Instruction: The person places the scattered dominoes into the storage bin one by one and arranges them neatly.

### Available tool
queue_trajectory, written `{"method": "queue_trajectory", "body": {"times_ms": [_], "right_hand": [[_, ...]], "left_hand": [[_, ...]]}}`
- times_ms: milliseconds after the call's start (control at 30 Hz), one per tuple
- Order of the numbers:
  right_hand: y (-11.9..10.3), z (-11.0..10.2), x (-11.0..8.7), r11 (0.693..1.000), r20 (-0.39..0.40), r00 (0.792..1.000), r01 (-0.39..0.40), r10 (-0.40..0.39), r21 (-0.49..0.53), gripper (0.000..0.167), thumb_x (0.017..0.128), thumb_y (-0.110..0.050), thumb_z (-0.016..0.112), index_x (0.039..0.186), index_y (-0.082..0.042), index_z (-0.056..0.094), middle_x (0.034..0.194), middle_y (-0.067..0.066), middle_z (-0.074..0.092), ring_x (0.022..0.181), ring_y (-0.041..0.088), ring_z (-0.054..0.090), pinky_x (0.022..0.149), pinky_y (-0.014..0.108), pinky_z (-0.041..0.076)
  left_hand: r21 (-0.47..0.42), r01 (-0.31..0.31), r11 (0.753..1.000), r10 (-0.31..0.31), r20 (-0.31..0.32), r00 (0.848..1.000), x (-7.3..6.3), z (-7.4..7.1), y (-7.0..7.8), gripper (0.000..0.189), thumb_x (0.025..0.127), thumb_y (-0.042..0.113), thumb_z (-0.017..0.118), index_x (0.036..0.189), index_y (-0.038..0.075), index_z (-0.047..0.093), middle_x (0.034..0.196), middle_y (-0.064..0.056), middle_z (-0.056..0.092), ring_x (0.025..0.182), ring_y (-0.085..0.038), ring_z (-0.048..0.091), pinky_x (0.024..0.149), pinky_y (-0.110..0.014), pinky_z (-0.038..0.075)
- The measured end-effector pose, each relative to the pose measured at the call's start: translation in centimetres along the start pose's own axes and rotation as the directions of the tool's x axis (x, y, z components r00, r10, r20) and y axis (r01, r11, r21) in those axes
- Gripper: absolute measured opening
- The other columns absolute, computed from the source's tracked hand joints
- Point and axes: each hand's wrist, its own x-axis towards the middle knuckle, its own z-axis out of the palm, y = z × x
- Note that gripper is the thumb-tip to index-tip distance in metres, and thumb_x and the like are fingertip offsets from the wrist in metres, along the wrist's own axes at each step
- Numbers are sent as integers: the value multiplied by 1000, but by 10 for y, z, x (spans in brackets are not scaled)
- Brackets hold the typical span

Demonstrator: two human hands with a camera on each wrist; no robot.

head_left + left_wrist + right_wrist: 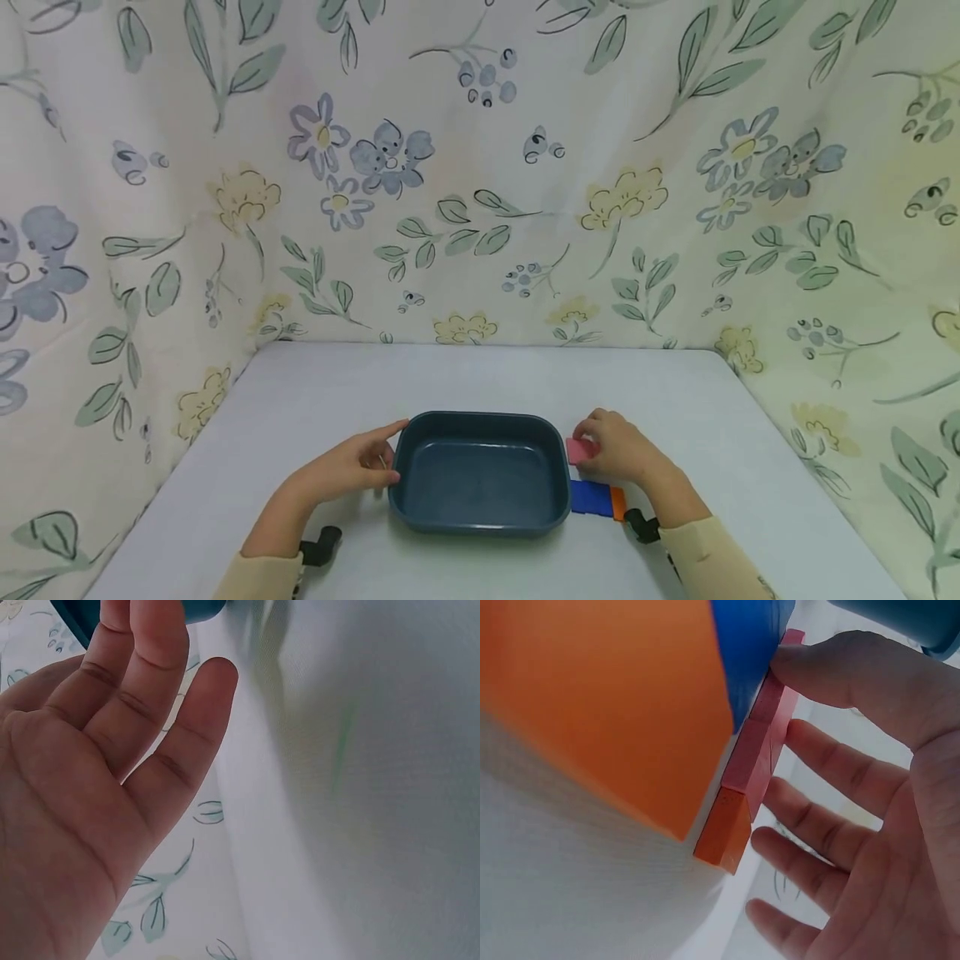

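Note:
A dark teal rectangular tray stands between the two hands. My left hand touches its left side, thumb and forefinger spread along the rim, the other fingers loosely bent. To the right of the tray, my right hand pinches a pink block between thumb and fingers. In the right wrist view this pink piece lies in a row with other pink pieces and an orange end piece. Nearer the body lie a blue block and an orange block, side by side by the tray's right wall.
The white table runs back to a floral curtain, which also hangs at both sides. Black wrist devices sit below each hand. Cream sleeves cover the forearms.

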Motion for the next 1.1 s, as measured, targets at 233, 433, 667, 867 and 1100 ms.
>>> {"method": "queue_trajectory", "body": {"times_ms": [233, 433, 667, 867, 1100], "right_hand": [[-1, -1, 0, 998, 16, 1000, -14, 13, 63, 40, 74, -24, 89, 109, -17, 70, 108, 5, 58, 99, 24, 51, 74, 39, 55], [-2, -7, 0, 996, -7, 1000, -22, 23, 90, 37, 74, -23, 89, 106, -16, 72, 107, 2, 60, 103, 24, 51, 78, 40, 55], [-7, -27, -5, 997, -39, 999, -20, 23, 78, 32, 76, -20, 88, 104, -16, 74, 106, 1, 63, 106, 25, 54, 84, 45, 53], [-21, -50, -10, 999, -74, 997, 10, -7, 42, 33, 75, -20, 89, 104, -14, 74, 107, 4, 66, 107, 30, 58, 83, 46, 54], [-47, -65, -13, 997, -63, 996, 67, -64, 46, 31, 76, -21, 89, 104, -16, 75, 108, 1, 66, 109, 29, 59, 87, 45, 53]], "left_hand": [[2, -2, 1000, 2, 2, 1000, -1, 0, 2, 80, 96, 13, 70, 159, 2, 22, 97, -12, 60, 76, -33, 62, 65, -33, 50], [-4, -10, 1000, 10, 2, 1000, -2, 0, 2, 79, 96, 13, 70, 158, 2, 23, 96, -12, 60, 75, -30, 62, 65, -34, 51], [-12, -7, 1000, 7, 2, 1000, -3, 0, 3, 80, 96, 13, 70, 159, 2, 22, 97, -12, 59, 75, -28, 61, 66, -35, 51], [-45, -5, 999, 6, 19, 1000, -3, 0, 1, 83, 95, 15, 70, 159, 1, 19, 95, -11, 60, 76, -29, 61, 67, -37, 51], [-59, -11, 998, 12, 32, 999, -2, 1, 6, 83, 95, 11, 70, 158, -1, 17, 91, -10, 58, 74, -19, 58, 66, -30, 48]]}}
